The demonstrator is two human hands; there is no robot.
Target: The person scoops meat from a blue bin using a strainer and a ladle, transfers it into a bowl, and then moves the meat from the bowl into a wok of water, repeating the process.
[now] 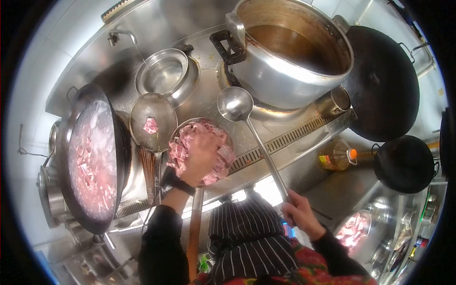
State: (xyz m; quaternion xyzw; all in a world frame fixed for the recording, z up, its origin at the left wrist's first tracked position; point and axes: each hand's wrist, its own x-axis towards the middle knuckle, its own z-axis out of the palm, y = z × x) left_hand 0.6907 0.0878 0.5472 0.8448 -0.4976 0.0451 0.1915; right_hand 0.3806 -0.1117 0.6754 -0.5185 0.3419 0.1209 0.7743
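My left hand [202, 154] lies on a heap of raw pink meat pieces [176, 153]. Its fingers are blurred among the meat, so whether they grip any piece cannot be made out. Under the heap is a round pan or strainer [231, 137] with a long wooden handle [194, 237] pointing toward me. My right hand [301, 216] is closed around the handle of a steel ladle [236, 103], whose bowl hangs over the stove in front of the big pot. A strainer [153, 116] left of the heap holds one small meat piece [150, 125].
At left, a wok [121, 156] contains foamy liquid and meat. A large pot [285, 80] of brown liquid stands at the back, near steel bowls [161, 71]. On the right are dark woks [384, 85], an oil bottle [336, 156] and a bowl of meat [354, 230]. A bamboo brush [148, 171] lies below the strainer.
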